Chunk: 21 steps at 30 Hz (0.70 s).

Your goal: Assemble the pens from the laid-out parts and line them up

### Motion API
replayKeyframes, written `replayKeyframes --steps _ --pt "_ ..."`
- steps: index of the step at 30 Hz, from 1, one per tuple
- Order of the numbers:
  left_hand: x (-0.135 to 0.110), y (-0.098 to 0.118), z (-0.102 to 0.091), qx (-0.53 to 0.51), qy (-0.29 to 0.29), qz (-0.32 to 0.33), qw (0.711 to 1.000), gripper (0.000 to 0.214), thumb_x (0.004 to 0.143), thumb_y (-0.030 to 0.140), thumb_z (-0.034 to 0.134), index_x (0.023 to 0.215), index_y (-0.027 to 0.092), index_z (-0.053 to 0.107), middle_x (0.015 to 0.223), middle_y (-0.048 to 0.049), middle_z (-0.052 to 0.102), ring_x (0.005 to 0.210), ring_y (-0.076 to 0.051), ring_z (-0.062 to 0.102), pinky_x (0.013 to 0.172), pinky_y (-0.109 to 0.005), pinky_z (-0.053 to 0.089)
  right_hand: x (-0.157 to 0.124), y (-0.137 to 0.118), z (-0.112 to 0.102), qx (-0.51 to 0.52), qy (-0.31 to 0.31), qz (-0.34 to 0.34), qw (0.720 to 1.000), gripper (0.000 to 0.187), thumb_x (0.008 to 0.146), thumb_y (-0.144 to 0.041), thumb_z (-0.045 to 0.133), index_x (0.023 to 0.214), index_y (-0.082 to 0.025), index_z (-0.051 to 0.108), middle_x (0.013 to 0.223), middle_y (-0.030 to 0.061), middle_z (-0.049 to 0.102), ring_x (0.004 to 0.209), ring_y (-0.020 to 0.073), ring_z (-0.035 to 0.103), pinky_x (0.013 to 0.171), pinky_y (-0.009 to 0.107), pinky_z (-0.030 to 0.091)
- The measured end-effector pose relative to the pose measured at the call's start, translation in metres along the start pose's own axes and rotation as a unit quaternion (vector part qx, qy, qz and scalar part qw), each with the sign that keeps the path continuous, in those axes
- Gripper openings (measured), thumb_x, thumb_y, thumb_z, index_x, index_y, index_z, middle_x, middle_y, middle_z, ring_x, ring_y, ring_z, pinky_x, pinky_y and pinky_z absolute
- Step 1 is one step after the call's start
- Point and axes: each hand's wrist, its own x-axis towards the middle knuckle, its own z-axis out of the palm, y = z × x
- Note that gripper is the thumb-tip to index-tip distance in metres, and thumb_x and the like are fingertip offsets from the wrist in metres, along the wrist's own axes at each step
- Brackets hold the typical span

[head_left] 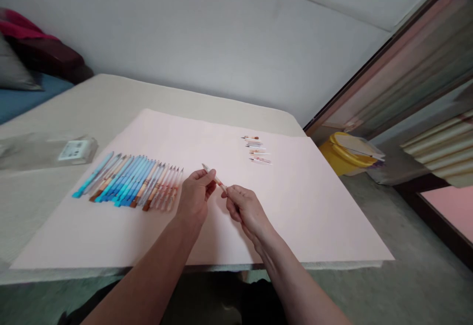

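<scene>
Over the middle of a pale pink sheet (303, 216), my two hands hold one slim pen (218, 181) between them. My left hand (195, 192) pinches it near its pointed upper end, which tilts up and to the left. Its lower end sits in the closed fingers of my right hand (246, 207). Left of my hands lies a row of pens (136, 179), side by side, in blue, teal, brown and pinkish tones. Several thin pen parts (256, 150) lie in a short column farther back on the right.
A clear plastic bag (40, 150) with a white label lies at the table's left. The table (177, 96) meets a white wall behind. On the floor to the right stands a yellow bucket (342, 155). Blue bedding (33, 93) and a cushion are at far left.
</scene>
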Motion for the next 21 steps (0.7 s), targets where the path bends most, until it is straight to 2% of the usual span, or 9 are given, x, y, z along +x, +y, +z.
replayKeyframes --steps 7,12,14,17,21 --pt "-0.001 0.004 0.0 0.017 -0.004 0.039 0.999 0.02 0.061 0.016 0.069 0.079 0.014 0.058 0.072 -0.0026 0.063 0.067 -0.012 0.058 0.071 -0.029 0.044 0.0 0.0 0.0 0.01 -0.007 0.002 1.0 0.026 0.081 -0.04 0.054 0.072 -0.015 0.055 0.04 -0.0079 0.041 0.032 0.0038 0.024 0.035 0.021 0.01" --pt "-0.002 0.002 0.0 -0.002 -0.003 0.021 1.0 0.017 0.062 0.015 0.068 0.077 0.014 0.058 0.072 -0.003 0.063 0.067 -0.012 0.058 0.07 -0.028 0.045 -0.001 -0.002 -0.002 0.007 -0.014 0.0 1.0 0.03 0.081 -0.045 0.055 0.077 -0.015 0.057 0.043 -0.0058 0.045 0.033 0.0041 0.026 0.035 0.02 0.011" --pt "-0.001 0.003 -0.001 -0.028 -0.005 0.005 1.0 0.015 0.063 0.015 0.068 0.074 0.014 0.058 0.072 -0.0026 0.062 0.067 -0.011 0.057 0.07 -0.026 0.045 -0.002 -0.005 -0.005 0.021 -0.023 -0.017 0.999 0.033 0.083 -0.047 0.053 0.088 -0.015 0.059 0.05 -0.0028 0.053 0.036 0.0051 0.032 0.037 0.02 0.018" --pt "0.003 0.003 -0.004 -0.065 -0.001 -0.008 0.998 0.012 0.065 0.014 0.068 0.071 0.014 0.057 0.072 -0.0027 0.061 0.068 -0.01 0.057 0.068 -0.024 0.045 -0.004 -0.01 -0.01 0.073 -0.059 -0.033 0.995 0.042 0.083 -0.052 0.05 0.105 -0.017 0.059 0.069 0.0042 0.063 0.046 0.0086 0.045 0.046 0.022 0.034" --pt "0.006 0.005 -0.007 -0.096 0.012 -0.016 0.995 0.012 0.065 0.012 0.069 0.07 0.014 0.058 0.073 -0.0028 0.061 0.068 -0.01 0.058 0.067 -0.024 0.045 -0.005 -0.012 -0.015 0.124 -0.12 -0.021 0.985 0.047 0.074 -0.046 0.062 0.112 -0.018 0.06 0.093 0.0104 0.066 0.064 0.0137 0.055 0.056 0.025 0.041"
